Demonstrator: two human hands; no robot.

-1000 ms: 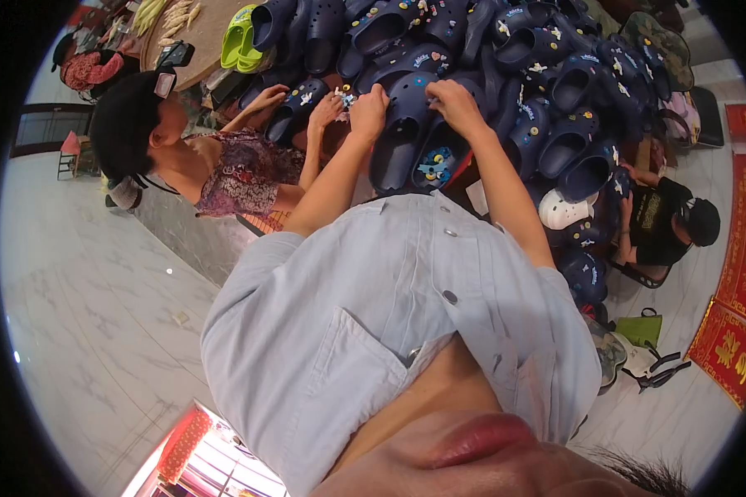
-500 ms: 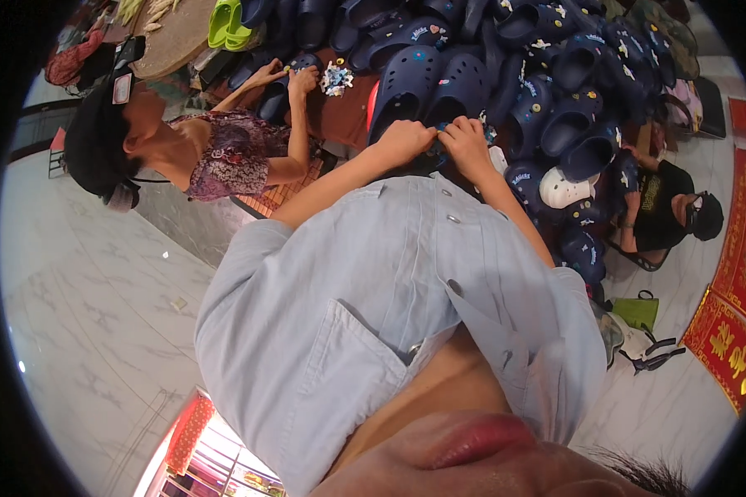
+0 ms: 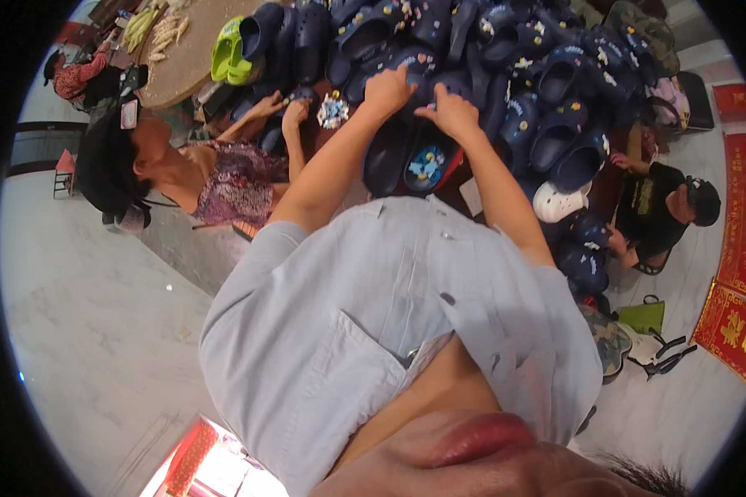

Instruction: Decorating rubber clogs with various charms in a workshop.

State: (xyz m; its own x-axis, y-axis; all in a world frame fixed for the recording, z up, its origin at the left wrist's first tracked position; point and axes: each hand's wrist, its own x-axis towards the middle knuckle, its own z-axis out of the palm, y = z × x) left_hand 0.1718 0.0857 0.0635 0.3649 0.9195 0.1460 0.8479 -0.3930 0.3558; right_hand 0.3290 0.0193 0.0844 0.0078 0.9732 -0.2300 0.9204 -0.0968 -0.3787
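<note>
Two navy clogs lie side by side in front of me. The left clog (image 3: 383, 161) shows a dark opening, and in the opening of the right clog (image 3: 411, 184) sit small blue and white charms (image 3: 428, 164). My left hand (image 3: 385, 93) is over the far part of the pair, fingers bent and closed. Close to its right, my right hand (image 3: 452, 113) has thumb and forefinger pinched together. What either hand holds, if anything, is too small or hidden to name.
A large pile of navy clogs (image 3: 559, 74) with charms spreads beyond my hands, with one white clog (image 3: 559, 201) at right. Lime-green clogs (image 3: 230, 56) and a cluster of charms (image 3: 333, 110) lie left. Co-workers sit left (image 3: 232, 170) and right (image 3: 659, 207).
Both my hands have moved forward, away from my body, and further apart. The blue and white charms in the right clog now show. The left co-worker's hands have shifted slightly.
</note>
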